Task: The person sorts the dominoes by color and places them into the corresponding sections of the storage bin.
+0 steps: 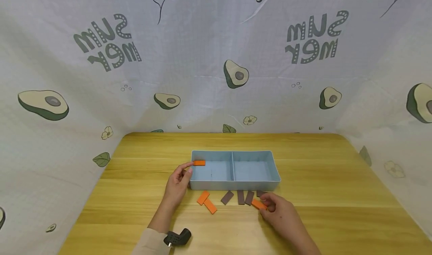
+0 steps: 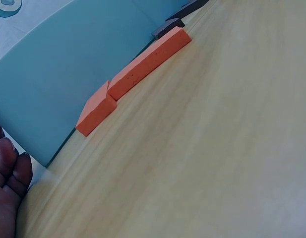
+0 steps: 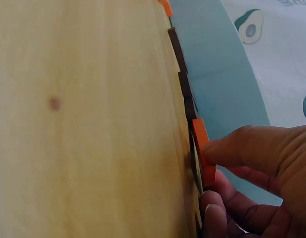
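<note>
A light blue two-compartment box (image 1: 256,185) stands on the table. My left hand (image 1: 177,183) is at its left end, thumb and index finger at the rim and the other fingers curled by the outer corner. An orange block (image 1: 199,162) lies inside the left compartment, beside the index fingertip. With thumb and fingers my right hand (image 1: 281,213) pinches another orange block (image 3: 205,153), in front of the box's right part. Two more orange blocks (image 1: 210,206) lie touching before the left compartment. Several dark brown blocks (image 1: 227,197) lie along the box's front.
The wooden table (image 1: 135,195) runs back to a white cloth (image 1: 202,41) printed with avocados, which also hangs at both sides. A black device (image 1: 179,237) is worn on the left wrist. One dark block (image 1: 261,193) lies close by the right fingertips.
</note>
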Available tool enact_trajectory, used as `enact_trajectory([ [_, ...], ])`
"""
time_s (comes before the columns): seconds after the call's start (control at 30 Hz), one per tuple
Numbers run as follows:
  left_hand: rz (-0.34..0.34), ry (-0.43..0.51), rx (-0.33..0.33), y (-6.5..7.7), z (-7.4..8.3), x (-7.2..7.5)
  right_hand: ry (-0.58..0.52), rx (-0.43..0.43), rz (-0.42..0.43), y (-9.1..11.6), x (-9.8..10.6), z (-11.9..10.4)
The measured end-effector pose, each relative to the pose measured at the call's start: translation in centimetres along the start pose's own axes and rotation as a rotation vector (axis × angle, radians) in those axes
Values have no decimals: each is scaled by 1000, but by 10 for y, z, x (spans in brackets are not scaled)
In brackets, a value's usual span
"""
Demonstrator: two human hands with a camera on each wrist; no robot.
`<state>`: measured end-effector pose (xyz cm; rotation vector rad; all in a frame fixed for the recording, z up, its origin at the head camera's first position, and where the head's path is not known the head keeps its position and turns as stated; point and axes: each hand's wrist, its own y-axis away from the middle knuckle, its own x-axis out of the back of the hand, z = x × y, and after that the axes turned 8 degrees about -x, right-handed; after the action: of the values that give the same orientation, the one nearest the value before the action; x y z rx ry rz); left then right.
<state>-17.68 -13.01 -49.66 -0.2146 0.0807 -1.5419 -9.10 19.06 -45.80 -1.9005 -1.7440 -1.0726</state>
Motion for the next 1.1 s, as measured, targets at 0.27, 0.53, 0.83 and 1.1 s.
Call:
enact_trajectory([
  [0.27, 2, -14, 12, 1, 1, 0, -51, -12, 10, 3, 3, -2],
  [0.53, -1, -30, 17, 1, 2, 0, -86, 18, 29, 8, 10, -13],
  [0.83, -14, -37, 40, 2, 4, 0, -160, 101, 54, 14, 15, -35],
  [1.1, -11, -34, 41, 2, 4, 0, -184, 180, 65, 11, 14, -51],
])
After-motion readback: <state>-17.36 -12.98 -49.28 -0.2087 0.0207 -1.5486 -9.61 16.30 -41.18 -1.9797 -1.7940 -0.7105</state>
